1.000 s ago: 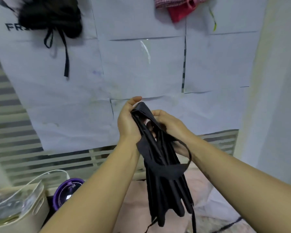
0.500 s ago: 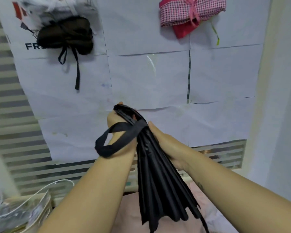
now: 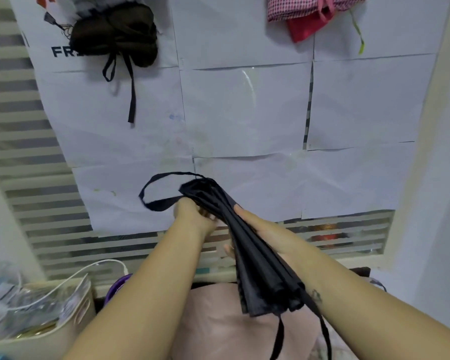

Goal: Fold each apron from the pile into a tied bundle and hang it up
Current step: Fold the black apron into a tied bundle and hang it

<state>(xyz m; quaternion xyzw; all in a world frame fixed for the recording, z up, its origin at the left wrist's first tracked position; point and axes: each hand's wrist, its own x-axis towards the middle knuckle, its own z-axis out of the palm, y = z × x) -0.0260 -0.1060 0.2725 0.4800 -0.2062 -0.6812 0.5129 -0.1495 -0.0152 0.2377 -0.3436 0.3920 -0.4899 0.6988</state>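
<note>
Head view: black apron (image 3: 260, 268) is folded lengthwise into a long pleated strip and held in mid-air in front of a paper-covered wall (image 3: 244, 105). Strip runs diagonally, top end up-left, bottom end down-right.

Left grip (image 3: 192, 216) is closed around the top end of the apron, fingers curled under the bunched fabric. A strap loop (image 3: 161, 205) sticks out to the left of this grip, arcs up and returns to the apron's top.

Right grip (image 3: 265, 232) clasps the strip just below the left one. Its upper side lies along the right edge of the folds, and one fingertip (image 3: 227, 248) peeks out past the left edge, so it wraps the fabric. The two grips are close together, nearly touching.

Two loose straps (image 3: 278, 339) hang from the apron's bottom end over a pink cloth (image 3: 213, 323).

On the wall, a dark tied bundle (image 3: 115, 32) hangs upper left with its ties dangling. A red checked bundle (image 3: 309, 11) hangs upper right, partly cut off by the frame.

Lower left: a white bin (image 3: 70, 331) of blurred clutter, a white cable (image 3: 89, 271) arcing over it, and a purple object (image 3: 117, 284) beside it, mostly hidden by the left forearm.
</note>
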